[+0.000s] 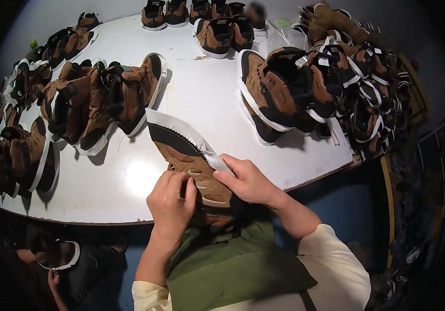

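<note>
A brown and black shoe upper [186, 161] with a white lining edge and zigzag-cut trim stands tilted above the table's front edge, its toe end pointing away from me. My right hand [251, 181] grips its right side, thumb lying over the white edge and the fingers behind. At the shoe upper's left side, near the oval cut-outs, my left hand [171, 201] is closed in a pinch. Whatever sits between those fingertips is too small to make out. The shoe upper's lower end rests against my green apron [222, 269].
On the white table [202, 88], more shoe uppers [129, 93] stand in rows at left. Stacked pairs [279, 93] stand at right, beside a large heap [373, 88]. Several more shoes [217, 36] stand at the back. Another person's hand [53, 280] holds a shoe upper at lower left.
</note>
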Motion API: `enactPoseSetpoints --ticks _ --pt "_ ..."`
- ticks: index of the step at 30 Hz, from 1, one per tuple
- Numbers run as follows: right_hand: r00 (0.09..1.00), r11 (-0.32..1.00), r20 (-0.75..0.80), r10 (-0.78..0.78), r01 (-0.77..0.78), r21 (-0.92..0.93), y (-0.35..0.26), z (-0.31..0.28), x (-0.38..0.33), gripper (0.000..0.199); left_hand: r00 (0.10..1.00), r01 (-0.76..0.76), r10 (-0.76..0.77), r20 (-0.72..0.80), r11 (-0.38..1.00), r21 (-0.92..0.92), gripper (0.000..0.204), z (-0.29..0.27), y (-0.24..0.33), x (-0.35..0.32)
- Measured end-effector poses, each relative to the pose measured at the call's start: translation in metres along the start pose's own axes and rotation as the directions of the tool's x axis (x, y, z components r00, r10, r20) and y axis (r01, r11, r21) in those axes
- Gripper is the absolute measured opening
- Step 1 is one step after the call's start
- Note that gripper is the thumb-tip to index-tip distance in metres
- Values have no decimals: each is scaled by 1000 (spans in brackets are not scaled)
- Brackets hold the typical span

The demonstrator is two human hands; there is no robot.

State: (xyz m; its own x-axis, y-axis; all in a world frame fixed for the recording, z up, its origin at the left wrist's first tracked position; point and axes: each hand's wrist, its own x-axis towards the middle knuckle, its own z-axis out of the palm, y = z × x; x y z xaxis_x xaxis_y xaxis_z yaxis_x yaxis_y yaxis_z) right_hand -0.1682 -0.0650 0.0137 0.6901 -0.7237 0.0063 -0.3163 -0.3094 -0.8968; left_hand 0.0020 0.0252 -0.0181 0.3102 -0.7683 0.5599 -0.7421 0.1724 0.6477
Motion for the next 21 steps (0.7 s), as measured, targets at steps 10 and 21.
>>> enactPoseSetpoints --ticks 10,21 --pt "999 999 -16 -39 39 26 2 1 -2 23 1000 -27 27 -3 998 -49 16 -1 -12 -2" --pt "1000 999 1 -13 13 53 4 3 -4 23 1000 11 -9 19 997 -75 13 -4 -1 -4"
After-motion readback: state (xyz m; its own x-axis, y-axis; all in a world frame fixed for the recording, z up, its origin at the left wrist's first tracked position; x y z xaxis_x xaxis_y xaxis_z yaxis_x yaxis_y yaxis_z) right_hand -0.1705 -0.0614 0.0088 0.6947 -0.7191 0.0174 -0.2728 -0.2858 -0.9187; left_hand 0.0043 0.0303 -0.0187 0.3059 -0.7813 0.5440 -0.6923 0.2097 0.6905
